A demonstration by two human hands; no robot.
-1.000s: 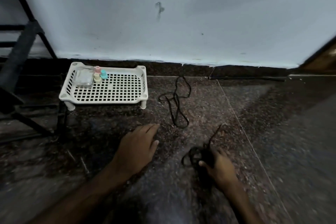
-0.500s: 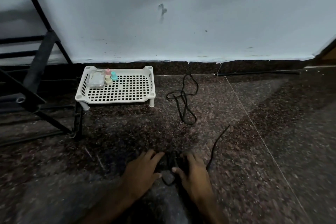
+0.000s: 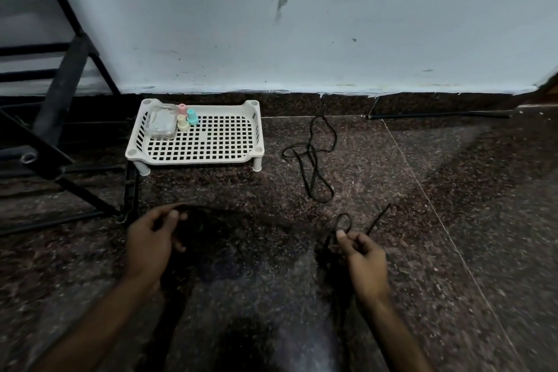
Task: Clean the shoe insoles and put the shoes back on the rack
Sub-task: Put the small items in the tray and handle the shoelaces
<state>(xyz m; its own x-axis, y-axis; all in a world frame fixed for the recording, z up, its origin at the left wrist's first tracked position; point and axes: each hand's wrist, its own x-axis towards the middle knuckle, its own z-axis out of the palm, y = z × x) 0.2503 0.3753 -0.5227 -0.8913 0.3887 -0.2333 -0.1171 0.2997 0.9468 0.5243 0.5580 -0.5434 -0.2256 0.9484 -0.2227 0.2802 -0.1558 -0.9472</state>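
My right hand (image 3: 363,260) pinches a black shoelace (image 3: 342,225) btwn thumb & fingers, a loop and one loose end sticking up past my knuckles. My left hand (image 3: 151,243) is curled round smth dark, prob the same lace's other part; too blurred to be sure. Past both, a second black lace (image 3: 314,166) lies loose on the speckled stone floor (image 3: 453,220). Left of it, by the wall, a white perforated tray (image 3: 211,157) on short legs holds a clear plastic box (image 3: 163,124) w/ three small pastel spools (image 3: 187,118) just beside it, back-left corner. No readable labels. Black metal rack frame (image 3: 60,100) far left; no shoes or insoles in view.
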